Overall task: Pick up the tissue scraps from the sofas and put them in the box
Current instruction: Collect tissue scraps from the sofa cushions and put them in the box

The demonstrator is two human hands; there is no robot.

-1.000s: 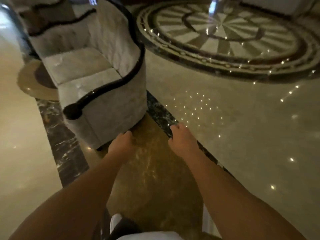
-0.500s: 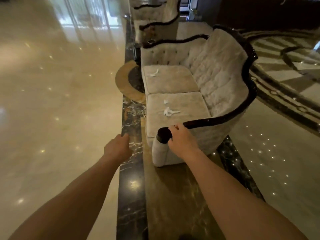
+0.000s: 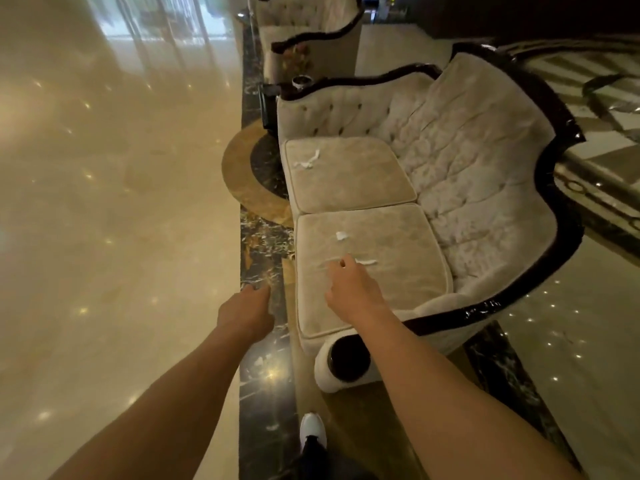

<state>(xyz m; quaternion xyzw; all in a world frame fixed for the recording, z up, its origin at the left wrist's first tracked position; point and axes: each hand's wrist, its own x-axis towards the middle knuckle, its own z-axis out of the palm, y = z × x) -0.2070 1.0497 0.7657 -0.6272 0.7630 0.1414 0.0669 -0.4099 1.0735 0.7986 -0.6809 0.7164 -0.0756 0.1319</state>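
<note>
Sofa: a pale two-seat sofa (image 3: 460,168) with a tufted back and a dark glossy curved frame; it stands right of a dark marble floor strip (image 3: 258,244).
Near cushion: the near cushion (image 3: 398,289) carries two scraps.
Small scrap: a small white crumpled scrap (image 3: 341,236) lies near the cushion's middle, clear of the hand.
Long scrap: a thin white twisted strip (image 3: 367,262) lies flat on the same cushion, its left end hidden behind the right hand's fingertips.
Far cushion: the far cushion (image 3: 349,174) holds a bent white scrap (image 3: 307,161) near its left far corner, thin and curled, in two limbs.
Right hand: the right hand (image 3: 351,287) reaches over the near cushion, fingers curled forward with the tips at the long scrap; whether they pinch it already cannot be told.
Left hand: the left hand (image 3: 247,315) hangs over the dark strip, left of the sofa, fingers loosely curled, nothing visible in it.
Hands together: well apart, the cushion's left edge between them.
Floor bits: small white bits (image 3: 259,361) lie on the dark strip near the sofa's near arm.
Shoe: a white shoe (image 3: 311,427) shows at the bottom, on the strip's right edge.
Second sofa: another pale sofa (image 3: 311,36) with the same dark trim stands farther off, behind the first.
</note>
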